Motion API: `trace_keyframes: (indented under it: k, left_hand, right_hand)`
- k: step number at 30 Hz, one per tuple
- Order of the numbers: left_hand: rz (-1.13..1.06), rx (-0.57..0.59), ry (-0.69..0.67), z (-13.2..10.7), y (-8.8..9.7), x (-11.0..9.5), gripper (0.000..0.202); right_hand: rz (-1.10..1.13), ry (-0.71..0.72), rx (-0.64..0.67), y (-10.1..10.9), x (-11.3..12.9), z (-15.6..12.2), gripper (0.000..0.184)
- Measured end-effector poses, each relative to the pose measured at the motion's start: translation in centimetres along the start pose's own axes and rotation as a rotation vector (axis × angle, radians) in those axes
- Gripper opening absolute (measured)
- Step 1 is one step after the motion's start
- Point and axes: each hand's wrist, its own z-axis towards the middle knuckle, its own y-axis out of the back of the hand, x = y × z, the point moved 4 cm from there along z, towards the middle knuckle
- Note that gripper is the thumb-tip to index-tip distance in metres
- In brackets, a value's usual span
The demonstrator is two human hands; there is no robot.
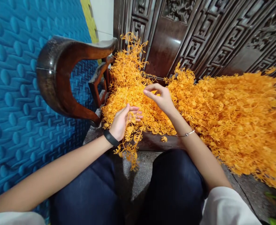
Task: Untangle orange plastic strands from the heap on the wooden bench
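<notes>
Your left hand (120,123) is spread and loosely cupped, with a strand of orange plastic sprigs (130,151) draped across the fingers and dangling past the front edge of the dark wooden seat (152,143). Nothing clamps that strand, so its hanging weight could drag it off your fingers toward the speckled floor (143,168). Your right hand (162,97) is raised over the tangled orange heap (121,90), thumb and index finger bent toward each other; you can't tell from here whether they pinch anything.

The heap covers the seat between the curved armrest (51,68) and the larger orange mass (236,115) on your right. Its curled tips look prone to hooking, so a sharp pull might lift neighbours along or snap a thin stem. Your bangle (187,134) could snag too. One loose piece (164,139) lies at the seat's edge, where a brushing forearm could knock it down.
</notes>
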Motion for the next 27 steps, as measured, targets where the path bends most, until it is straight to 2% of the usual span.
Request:
trace_keyframes:
  k: [3,5,7,10,14,17,24,27]
  left_hand:
    - [-0.015,0.005,-0.043,0.1,0.1,-0.1,0.035]
    - [-0.018,0.018,-0.072,0.1,0.3,-0.3,0.034]
    - [0.005,0.017,-0.101,0.1,0.3,-0.6,0.033]
    - [0.077,-0.021,-0.077,-0.2,0.4,-0.9,0.03]
    - [0.2,0.004,0.028,-0.6,0.0,-0.9,0.039]
    - [0.179,0.005,0.013,-0.8,-0.2,-0.8,0.041]
    - [0.166,-0.023,0.004,-1.0,-0.3,-0.3,0.041]
    - [0.17,-0.031,0.01,-0.9,-0.2,-0.4,0.043]
  right_hand:
    - [0.009,0.098,0.254,-1.6,3.5,-1.9,0.023]
    - [-0.07,0.148,0.287,-2.2,4.8,-2.8,0.031]
    - [-0.099,0.144,0.252,-2.5,5.0,-3.3,0.027]
    - [-0.006,0.125,0.191,-2.4,4.4,-3.4,0.009]
    - [0.129,0.001,0.127,-2.2,3.3,-3.1,0.008]
    - [0.131,-0.063,0.099,-2.4,2.8,-2.9,0.011]
    - [-0.021,-0.051,-0.07,-2.1,2.4,-2.0,0.012]
    - [0.037,-0.128,-0.059,-2.1,1.6,-1.5,0.012]
